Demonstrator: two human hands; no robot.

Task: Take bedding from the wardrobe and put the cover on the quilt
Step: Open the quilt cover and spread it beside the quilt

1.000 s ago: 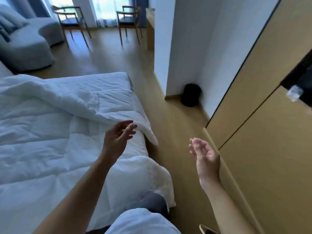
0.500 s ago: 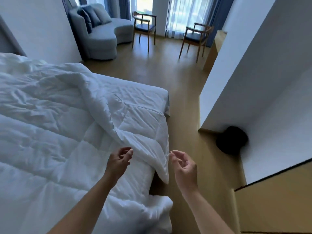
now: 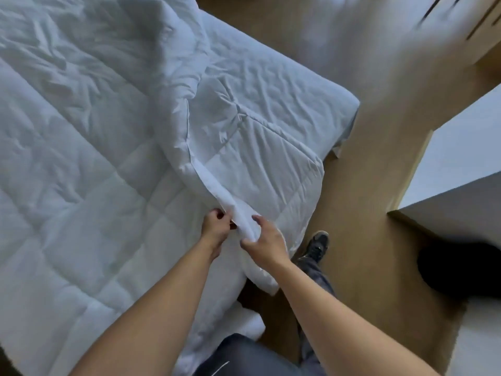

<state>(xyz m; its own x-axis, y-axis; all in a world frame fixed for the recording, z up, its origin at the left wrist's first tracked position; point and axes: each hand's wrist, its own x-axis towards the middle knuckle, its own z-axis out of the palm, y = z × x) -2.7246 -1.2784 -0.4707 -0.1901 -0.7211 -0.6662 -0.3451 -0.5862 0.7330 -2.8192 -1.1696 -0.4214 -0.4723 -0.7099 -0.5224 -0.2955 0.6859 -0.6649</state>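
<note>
- Head view: you look down at the bed (image 3: 284, 85), which fills the left and the middle of the picture.
- The white quilt (image 3: 95, 158) lies spread over the bed. It is stitched in squares and it has many wrinkles.
- One part of the quilt is folded back over itself. The fold makes a long edge that runs from the upper middle down toward your hands.
- Your left hand (image 3: 215, 226) has the fingers curled, and it pinches the lower end of this folded edge.
- Your right hand (image 3: 267, 242) is just beside the left one. Its thumb and fingers are closed round the same strip of quilt, a little lower.
- Both hands hold the quilt near the corner of the bed on your side. Below your right hand, the corner of the quilt hangs over the side of the bed.
- The bare sheet of the bed shows at the upper right, beyond the quilt.
- The wooden floor (image 3: 366, 213) runs along the right side of the bed.
- Your dark shoe (image 3: 315, 244) stands on the floor close to the hanging quilt, and your grey trouser leg (image 3: 314, 270) is above it.
- At the right, a white wall (image 3: 461, 158) makes a corner, and a black object (image 3: 461, 270) lies on the floor beside it. It is too blurred to tell what it is.
</note>
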